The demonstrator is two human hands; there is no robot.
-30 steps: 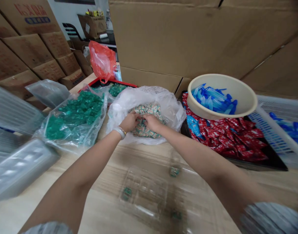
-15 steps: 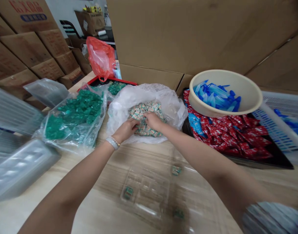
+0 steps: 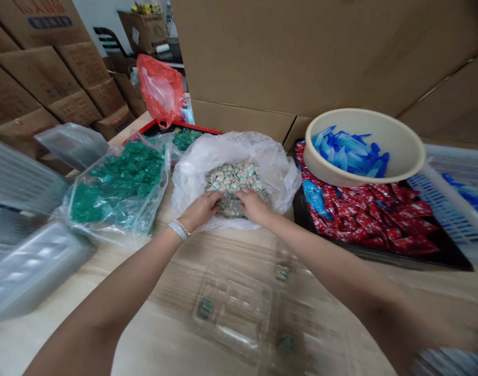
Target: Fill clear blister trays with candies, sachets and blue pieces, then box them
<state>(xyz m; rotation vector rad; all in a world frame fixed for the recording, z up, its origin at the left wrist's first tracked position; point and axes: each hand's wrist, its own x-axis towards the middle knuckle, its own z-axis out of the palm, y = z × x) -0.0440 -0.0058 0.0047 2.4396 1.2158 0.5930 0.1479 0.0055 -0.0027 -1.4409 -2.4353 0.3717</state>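
Left hand: the left hand is at the near left edge of the packets, fingers bent close together; whether a packet is gripped cannot be told.
Right hand: the right hand is just beside it, over the near right part of the heap, fingers curled downward; grip likewise cannot be told.
Packets: small, pale and green packets lie heaped inside the open white bag, which rests on the counter between the green pieces and the red packets.
Wrist: a pale band and a thin bracelet on the left arm.
Clear tray: the clear tray lies on the counter nearer the person, one packet in a left compartment; two more packets sit to its right, where outlines are blurred.
Left side: green pieces in a clear bag; behind it, a red bag at a red-rimmed tray.
Right side: red packets in a black tray; a basin of blue pieces above them; a basket beside.
Background: stacked cartons at left.
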